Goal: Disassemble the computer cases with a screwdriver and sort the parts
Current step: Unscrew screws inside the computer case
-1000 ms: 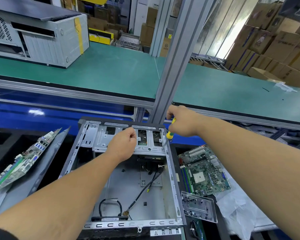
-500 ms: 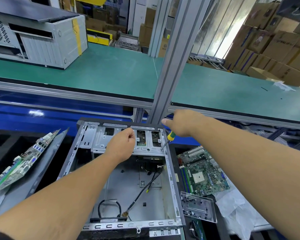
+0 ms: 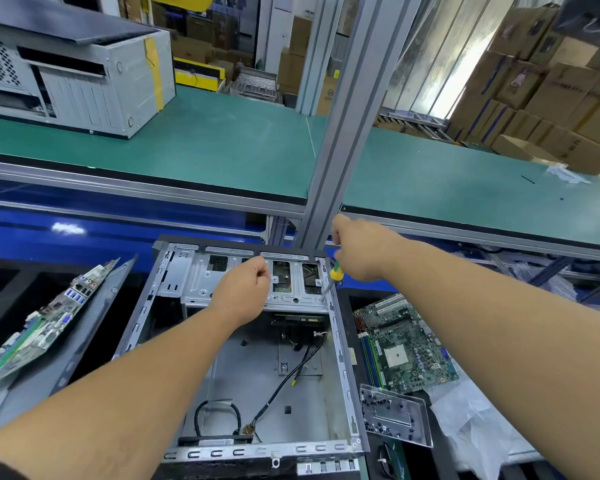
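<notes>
An open grey computer case (image 3: pixel 343 368) lies in front of me, with black cables on its bare floor. A metal drive bracket (image 3: pixel 201 271) spans its far end. My left hand (image 3: pixel 241 292) rests on that bracket with curled fingers gripping its middle. My right hand (image 3: pixel 361 249) grips a yellow-and-green handled screwdriver (image 3: pixel 335 273), whose tip stands on a screw at the bracket's right front corner.
A green motherboard (image 3: pixel 406 348) lies right of the case, with a clear plastic tray (image 3: pixel 394 414) of screws in front of it and a plastic bag further right. Another board (image 3: pixel 39 327) leans on a panel at the left. A second case (image 3: pixel 84 77) sits on the green belt behind the aluminium post.
My right hand has lowered and turned on the screwdriver, with its tip staying at the bracket's right corner. My left hand has stayed on the bracket.
</notes>
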`<state>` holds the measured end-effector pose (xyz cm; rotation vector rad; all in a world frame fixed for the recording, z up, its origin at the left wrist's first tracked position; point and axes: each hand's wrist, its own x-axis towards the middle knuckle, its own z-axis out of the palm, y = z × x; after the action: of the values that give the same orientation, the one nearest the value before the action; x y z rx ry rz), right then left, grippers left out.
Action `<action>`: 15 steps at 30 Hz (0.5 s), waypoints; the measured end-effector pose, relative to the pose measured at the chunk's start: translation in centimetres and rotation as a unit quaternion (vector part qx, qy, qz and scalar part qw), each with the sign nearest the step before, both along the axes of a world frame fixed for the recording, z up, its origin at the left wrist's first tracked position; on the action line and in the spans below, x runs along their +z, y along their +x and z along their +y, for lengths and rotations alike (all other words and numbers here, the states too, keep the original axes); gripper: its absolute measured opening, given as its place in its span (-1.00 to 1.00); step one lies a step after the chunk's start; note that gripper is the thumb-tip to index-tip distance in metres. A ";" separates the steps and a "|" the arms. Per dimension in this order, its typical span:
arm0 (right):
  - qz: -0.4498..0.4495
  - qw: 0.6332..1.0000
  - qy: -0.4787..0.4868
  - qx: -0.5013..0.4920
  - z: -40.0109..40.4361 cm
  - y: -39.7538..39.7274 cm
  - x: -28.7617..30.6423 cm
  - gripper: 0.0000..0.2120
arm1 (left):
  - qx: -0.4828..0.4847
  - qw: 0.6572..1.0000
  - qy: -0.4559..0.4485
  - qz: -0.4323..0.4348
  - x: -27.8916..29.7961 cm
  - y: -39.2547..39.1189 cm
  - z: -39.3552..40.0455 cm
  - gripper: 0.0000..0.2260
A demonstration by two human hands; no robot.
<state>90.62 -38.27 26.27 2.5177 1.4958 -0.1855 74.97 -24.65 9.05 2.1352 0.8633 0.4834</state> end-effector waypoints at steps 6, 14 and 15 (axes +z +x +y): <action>0.078 0.995 0.058 -0.003 -0.2 -0.1 -0.4 -0.81 | -0.001 1.000 -0.007 0.000 -0.1 0.1 0.1 -0.79; 0.061 0.988 0.136 -0.033 -1.0 0.1 -0.6 -0.89 | -0.007 1.000 -0.002 0.004 -0.1 0.1 0.2 -0.78; 0.066 0.987 0.143 -0.029 -1.1 0.1 -0.5 -0.89 | -0.009 1.000 -0.004 0.003 -0.1 0.1 0.2 -0.78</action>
<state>90.71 -39.35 25.81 2.8262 1.5999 -0.1581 75.06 -24.48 8.96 2.1371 0.8483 0.4640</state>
